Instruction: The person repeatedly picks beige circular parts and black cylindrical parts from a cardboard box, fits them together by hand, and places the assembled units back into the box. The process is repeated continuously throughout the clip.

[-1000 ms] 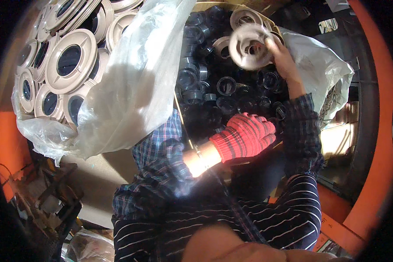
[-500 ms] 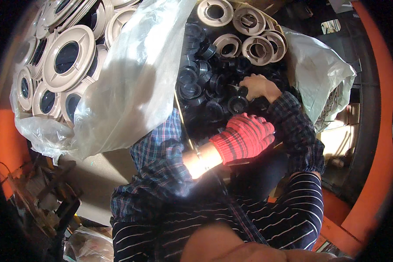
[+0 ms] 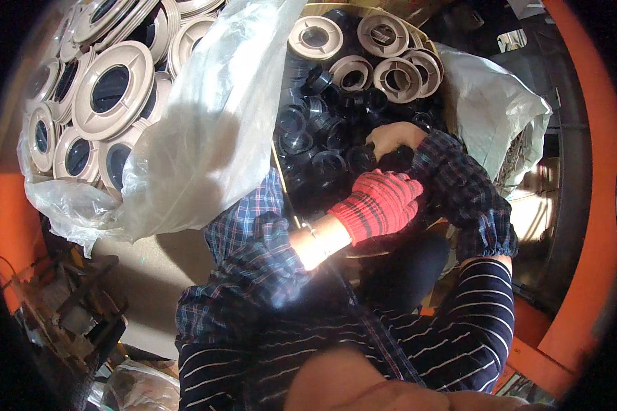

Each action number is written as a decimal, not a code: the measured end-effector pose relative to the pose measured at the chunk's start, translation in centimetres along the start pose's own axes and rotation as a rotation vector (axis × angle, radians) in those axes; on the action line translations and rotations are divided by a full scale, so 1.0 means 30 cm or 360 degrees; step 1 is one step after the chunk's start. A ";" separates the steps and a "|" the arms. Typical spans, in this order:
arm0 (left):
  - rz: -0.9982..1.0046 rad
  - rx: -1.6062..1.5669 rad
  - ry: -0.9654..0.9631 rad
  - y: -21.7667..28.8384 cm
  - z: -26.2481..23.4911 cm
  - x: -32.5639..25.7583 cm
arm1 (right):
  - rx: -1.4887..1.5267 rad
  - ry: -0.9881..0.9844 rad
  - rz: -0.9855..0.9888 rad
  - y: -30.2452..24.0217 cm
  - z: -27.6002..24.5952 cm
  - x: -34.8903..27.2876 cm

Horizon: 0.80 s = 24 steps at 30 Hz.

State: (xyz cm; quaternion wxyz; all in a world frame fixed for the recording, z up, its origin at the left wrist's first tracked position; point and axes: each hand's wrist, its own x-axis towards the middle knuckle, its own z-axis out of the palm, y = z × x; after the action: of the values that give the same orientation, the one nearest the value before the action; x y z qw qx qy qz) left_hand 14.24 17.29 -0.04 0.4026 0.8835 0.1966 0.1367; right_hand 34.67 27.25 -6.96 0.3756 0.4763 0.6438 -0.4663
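Observation:
My left hand (image 3: 380, 205), in a red glove with dark stripes, is closed with its back turned up. What its curled fingers hold, if anything, is hidden. Just beyond it my bare right hand (image 3: 395, 138) bends inward, its fingers curled over a black round plastic fitting (image 3: 397, 160), which sits close to the glove. Both hands are over a heap of black threaded plastic fittings (image 3: 328, 164). Several beige flanged rings (image 3: 398, 79) rest at the far side of this heap.
To the left, a clear plastic bag (image 3: 206, 147) bulges beside stacked beige flanged rings with black centres (image 3: 114, 89). Another plastic bag (image 3: 490, 103) drapes over the right side. Orange frame parts (image 3: 591, 205) curve along the right edge; dark metal pieces (image 3: 75, 301) are at lower left.
My right hand has drawn back from the heap toward my left hand, with a black plastic fitting now under its fingers. My left hand has shifted slightly up and left.

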 end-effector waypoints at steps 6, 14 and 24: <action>-0.0006 0.0021 -0.0152 0.000 -0.012 0.001 | 0.1298 -0.0005 -0.0090 0.053 0.030 -0.157; -0.0114 0.0060 -0.0349 -0.003 0.014 0.006 | 0.2844 0.1111 -0.1072 0.230 0.153 -0.392; -0.0727 -0.3101 0.0625 -0.144 -0.071 0.090 | 0.1679 0.1218 -0.0908 -0.027 0.133 -0.458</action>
State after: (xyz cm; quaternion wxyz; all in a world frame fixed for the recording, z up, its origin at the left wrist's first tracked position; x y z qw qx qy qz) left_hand 14.75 22.52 -1.76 0.9238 0.0750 0.2263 0.2997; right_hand 37.67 19.72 4.86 -0.2943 0.5378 0.5187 -0.5960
